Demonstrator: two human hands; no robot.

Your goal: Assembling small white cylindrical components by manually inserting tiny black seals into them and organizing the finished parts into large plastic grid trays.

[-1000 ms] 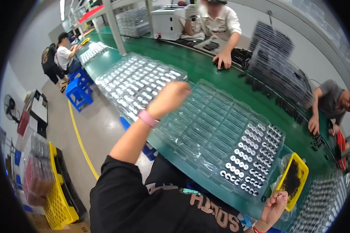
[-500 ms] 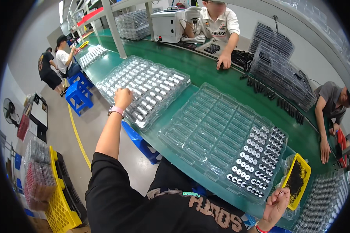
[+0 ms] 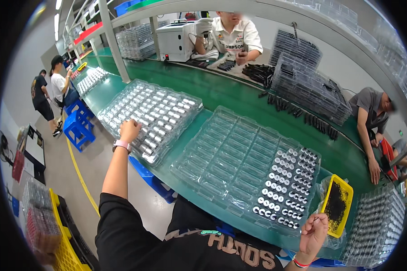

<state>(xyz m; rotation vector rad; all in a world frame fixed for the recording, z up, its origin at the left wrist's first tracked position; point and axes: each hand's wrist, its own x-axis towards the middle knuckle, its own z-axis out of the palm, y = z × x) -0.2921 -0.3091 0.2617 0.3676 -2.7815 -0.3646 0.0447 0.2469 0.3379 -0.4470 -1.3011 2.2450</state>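
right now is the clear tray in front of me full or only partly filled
Partly filled. The clear tray holds small round parts only in its right-end rows; the remaining pockets are bare.

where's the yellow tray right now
In the head view the yellow tray sits at the lower right on the green table, just right of the partly filled clear blister tray and above the person's right hand.

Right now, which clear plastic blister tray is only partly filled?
The clear plastic blister tray in front of the person: only its right-end rows hold parts. The left tray, under the left hand, is full.
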